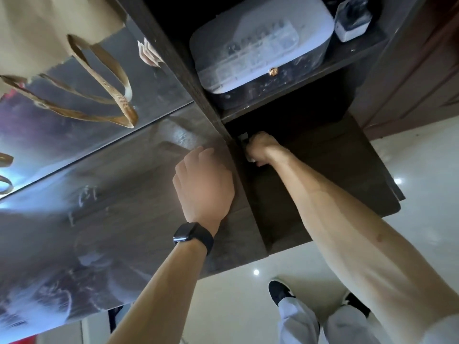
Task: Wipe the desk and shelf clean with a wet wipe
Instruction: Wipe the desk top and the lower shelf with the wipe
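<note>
My left hand (203,184), with a black watch on the wrist, lies flat on the dark wooden desk (119,219) near its right edge, fingers together and holding nothing. My right hand (260,148) reaches into the lower shelf (323,175) beside the desk and is closed on a white wet wipe (244,140), only small bits of which show past the fingers. The wipe is pressed into the shelf's back left corner, against the upright panel (196,78).
A beige tote bag (49,33) with long straps lies on the glossy back part of the desk. On the upper shelf sit a white-lidded box (260,43) with a gold clasp and a small clear container (352,18). Pale tiled floor (248,294) and my feet are below.
</note>
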Available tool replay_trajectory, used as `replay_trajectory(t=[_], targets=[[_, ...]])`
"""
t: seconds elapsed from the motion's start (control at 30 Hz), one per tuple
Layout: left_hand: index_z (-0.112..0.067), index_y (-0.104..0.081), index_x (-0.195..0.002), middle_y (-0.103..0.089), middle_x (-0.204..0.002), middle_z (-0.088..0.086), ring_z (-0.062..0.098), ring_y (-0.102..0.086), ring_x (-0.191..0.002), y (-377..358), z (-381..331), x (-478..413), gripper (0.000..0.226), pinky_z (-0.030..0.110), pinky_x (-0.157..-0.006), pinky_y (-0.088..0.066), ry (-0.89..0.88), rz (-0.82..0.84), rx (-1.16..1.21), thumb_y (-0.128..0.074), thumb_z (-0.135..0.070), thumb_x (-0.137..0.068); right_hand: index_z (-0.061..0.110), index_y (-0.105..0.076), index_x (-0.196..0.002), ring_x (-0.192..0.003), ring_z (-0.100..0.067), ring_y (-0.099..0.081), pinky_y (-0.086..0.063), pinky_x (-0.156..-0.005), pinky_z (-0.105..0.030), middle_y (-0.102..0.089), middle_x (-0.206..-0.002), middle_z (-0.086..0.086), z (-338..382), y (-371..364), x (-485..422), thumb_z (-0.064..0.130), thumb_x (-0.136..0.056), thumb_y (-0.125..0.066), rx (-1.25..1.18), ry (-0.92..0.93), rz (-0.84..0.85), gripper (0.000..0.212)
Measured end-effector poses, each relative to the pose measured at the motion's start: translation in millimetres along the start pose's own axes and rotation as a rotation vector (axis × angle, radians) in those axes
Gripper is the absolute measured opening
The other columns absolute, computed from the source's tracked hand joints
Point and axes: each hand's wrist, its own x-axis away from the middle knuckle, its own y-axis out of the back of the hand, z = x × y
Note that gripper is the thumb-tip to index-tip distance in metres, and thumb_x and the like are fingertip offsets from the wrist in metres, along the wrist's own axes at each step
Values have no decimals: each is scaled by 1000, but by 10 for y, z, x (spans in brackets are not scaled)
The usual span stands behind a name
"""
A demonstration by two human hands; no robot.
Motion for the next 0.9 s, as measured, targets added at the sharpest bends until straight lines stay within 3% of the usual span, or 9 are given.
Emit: replay_trajectory(t=[0.07, 0.23, 0.33, 0.43, 0.5, 0.57, 0.7, 0.8, 0.9], targets=[[-18, -58, -128, -53, -137, 2, 29, -46, -122, 16, -30, 14, 41, 45, -100, -40, 14, 4, -4, -51, -32, -90, 12, -64, -120, -73, -18, -64, -58, -54, -27, -67, -108, -11, -132, -48, 226, 37, -98, -51, -55, -13, 35, 36], [-18, -58, -129, -52, -139, 2, 29, -46, -121, 63, -44, 39, 42, 46, -99, -41, 20, 29, -5, -53, -30, -89, 21, -69, -117, -92, -22, -68, -60, -80, -36, -71, -104, -7, -509, -247, 732, 43, -92, -61, -327, -142, 170, 34], [-18, -60, -126, -54, -137, 3, 29, -47, -117, 97, -47, 20, 40, 44, -97, -40, 25, 15, 4, -54, -30, -88, 28, -69, -117, -103, -24, -65, -55, -93, -42, -68, -112, -2, -494, -190, 697, 22, -88, -59, -424, -101, 6, 32], [-18, -61, -124, -55, -135, 3, 27, -47, -116, 80, -39, 1, 39, 42, -96, -39, 17, -3, 4, -55, -30, -88, 39, -73, -93, -106, -24, -65, -53, -95, -37, -71, -108, -1, -327, -15, 551, 19, -87, -56, -424, 17, -150, 26], [-18, -61, -123, -56, -135, 3, 26, -48, -116, 47, -4, 2, 38, 42, -96, -39, 7, -17, 6, -56, -30, -87, 37, -67, -116, -122, -25, -55, -43, -98, -28, -60, -130, -2, -239, 78, 336, 13, -92, -50, -232, 133, -175, 38], [-18, -62, -121, -56, -134, 3, 27, -49, -115, 21, 20, -2, 37, 42, -95, -39, -1, -38, 6, -56, -30, -87, 37, -47, -141, -141, -26, -31, -30, -108, -30, -35, -154, 4, -191, 111, 148, 12, -93, -47, 282, 245, -122, 54], [-17, -63, -119, -57, -132, 4, 27, -49, -113, -8, 31, -19, 36, 42, -94, -40, -6, -58, 5, -57, -30, -86, 27, -2, -156, -150, -20, 13, -1, -122, -45, 13, -163, 6, -281, -160, 176, 29, -94, -50, 798, 352, 0, 78], [-17, -63, -119, -57, -132, 4, 28, -49, -114, 16, 15, -12, 36, 43, -95, -39, -5, -55, 9, -56, -30, -86, 23, 2, -156, -150, -18, 13, 1, -123, -41, 13, -163, 4, -618, -381, 482, 29, -95, -50, 825, 441, -8, 80], [-17, -62, -120, -56, -134, 5, 30, -49, -115, 48, -2, -22, 37, 44, -95, -39, -1, -24, 8, -55, -31, -87, 25, -23, -154, -150, -23, -12, -21, -120, -38, -15, -163, 6, -1015, -389, 861, 19, -89, -55, 814, 595, 61, 73]])
